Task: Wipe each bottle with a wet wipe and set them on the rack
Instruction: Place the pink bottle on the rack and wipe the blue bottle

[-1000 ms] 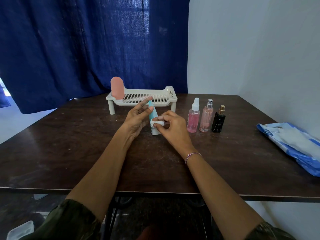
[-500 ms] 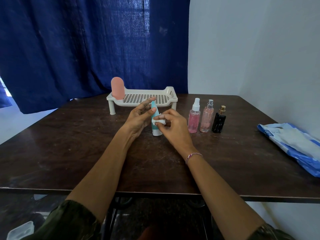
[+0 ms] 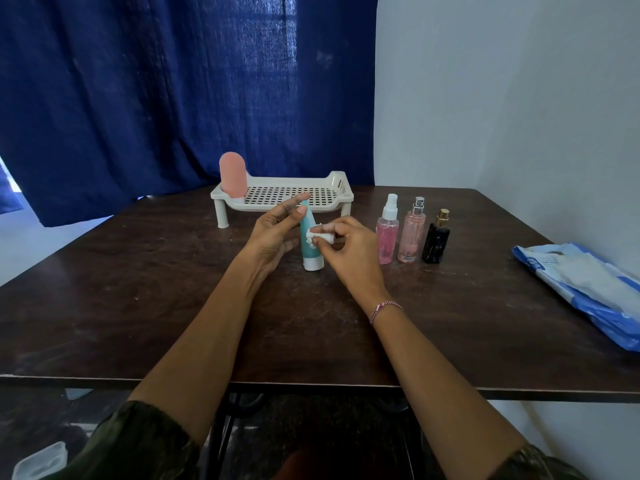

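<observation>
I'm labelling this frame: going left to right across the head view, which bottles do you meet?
Pink bottle on the rack → teal tube between the hands → pink spray bottle → clear pink bottle → black bottle.

The dark brown worktop in front of me carries a white rack at the back and a teal tube standing cap-down at the middle. To my right stand a pink spray bottle, a paler pink bottle and a black bottle in a row, with a blue wipes pack lying near the right edge.
</observation>
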